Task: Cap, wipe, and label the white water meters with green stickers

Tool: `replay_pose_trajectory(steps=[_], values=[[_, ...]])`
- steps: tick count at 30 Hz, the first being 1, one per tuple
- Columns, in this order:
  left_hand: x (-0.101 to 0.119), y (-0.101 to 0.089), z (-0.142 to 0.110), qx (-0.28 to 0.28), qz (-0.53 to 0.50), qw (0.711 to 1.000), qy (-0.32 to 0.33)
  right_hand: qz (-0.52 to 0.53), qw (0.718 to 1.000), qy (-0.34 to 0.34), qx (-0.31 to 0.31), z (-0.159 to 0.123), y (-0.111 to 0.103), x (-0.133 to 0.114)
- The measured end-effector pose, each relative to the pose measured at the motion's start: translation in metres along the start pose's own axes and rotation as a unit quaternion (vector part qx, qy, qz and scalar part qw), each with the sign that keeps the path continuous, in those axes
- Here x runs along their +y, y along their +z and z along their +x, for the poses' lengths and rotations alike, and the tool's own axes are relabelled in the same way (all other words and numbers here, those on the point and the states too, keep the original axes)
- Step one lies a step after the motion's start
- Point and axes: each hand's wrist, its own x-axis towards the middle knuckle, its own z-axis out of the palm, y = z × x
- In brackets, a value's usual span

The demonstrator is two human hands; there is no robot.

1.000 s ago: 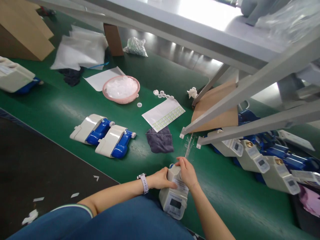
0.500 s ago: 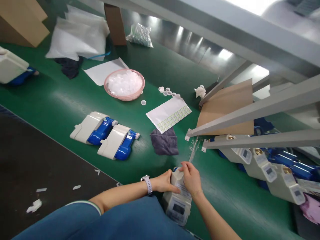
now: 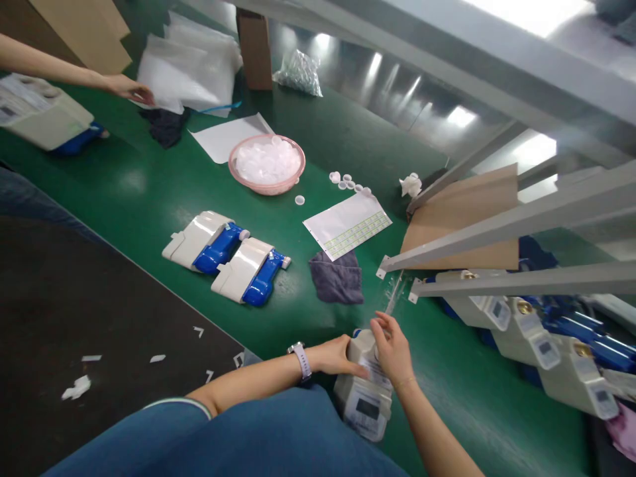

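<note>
A white and blue meter (image 3: 365, 391) stands at the near edge of the green table (image 3: 149, 192), close to my body. My left hand (image 3: 334, 356), with a watch on its wrist, grips the meter's left side. My right hand (image 3: 392, 346) is closed over the meter's top, its fingertips pinched at the upper end; whatever they pinch is too small to make out. A thin clear strip (image 3: 391, 298) lies on the table just beyond my fingers.
Two more meters (image 3: 229, 260) lie face down to the left. A grey cloth (image 3: 338, 278), a label sheet (image 3: 348, 225), a pink bowl of white caps (image 3: 267, 163) and loose caps (image 3: 348, 182) lie beyond. Several meters (image 3: 527, 328) line the right under grey frame bars. Another person's hand (image 3: 124, 86) reaches in far left.
The view has shifted, so everything sits further right and lower. Another person's arm has come into view at the far left. My hands stay on the meter.
</note>
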Motion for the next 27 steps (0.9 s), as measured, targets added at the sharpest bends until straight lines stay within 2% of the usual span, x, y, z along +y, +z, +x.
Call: replay_pose_trajectory(steps=[2,4,5,6,8,10,11,12,14,15,17,19,21,23,24,25,27], values=[[-0.001,-0.018,0.000,0.114,0.055,0.990,0.061,-0.030,0.999,-0.011,-0.016,-0.010,-0.004,0.007],[-0.001,-0.046,0.004,0.275,0.138,0.946,0.100,-0.032,0.999,-0.004,-0.040,-0.021,-0.008,0.017],[-0.002,-0.062,0.008,0.318,0.176,0.926,0.100,-0.021,0.999,0.001,-0.044,-0.025,-0.010,0.021],[-0.002,-0.077,0.012,0.328,0.211,0.915,0.099,-0.009,0.999,0.003,-0.040,-0.029,-0.011,0.025],[0.000,-0.102,0.017,0.308,0.247,0.913,0.100,0.011,1.000,0.005,-0.025,-0.034,-0.012,0.030],[0.006,-0.115,0.016,0.280,0.252,0.920,0.110,0.024,1.000,0.010,-0.008,-0.035,-0.010,0.032],[0.009,-0.114,0.014,0.270,0.249,0.922,0.119,0.032,0.999,0.012,-0.001,-0.035,-0.008,0.031],[0.012,-0.109,0.011,0.258,0.251,0.924,0.130,0.039,0.999,0.016,0.008,-0.035,-0.006,0.030],[0.016,-0.085,0.005,0.222,0.228,0.932,0.174,0.053,0.998,0.026,0.017,-0.035,-0.002,0.028],[0.015,-0.068,0.002,0.205,0.187,0.940,0.199,0.059,0.998,0.031,0.016,-0.035,0.000,0.028],[0.006,-0.029,-0.006,0.185,0.026,0.954,0.235,0.071,0.996,0.039,0.023,-0.035,0.003,0.029],[-0.013,0.007,-0.020,0.191,-0.137,0.949,0.211,0.087,0.994,0.053,0.045,-0.035,0.005,0.031],[-0.036,0.033,-0.045,0.145,-0.204,0.951,0.180,0.112,0.988,0.079,0.066,-0.036,0.006,0.033],[-0.054,0.048,-0.072,0.074,-0.217,0.962,0.148,0.150,0.981,0.106,0.057,-0.037,0.009,0.033],[-0.059,0.050,-0.083,0.056,-0.222,0.963,0.142,0.171,0.977,0.117,0.045,-0.037,0.011,0.031],[-0.060,0.050,-0.091,0.058,-0.229,0.961,0.142,0.190,0.973,0.126,0.039,-0.037,0.014,0.028],[-0.054,0.040,-0.092,0.102,-0.257,0.950,0.147,0.219,0.966,0.133,0.045,-0.034,0.023,0.018]])
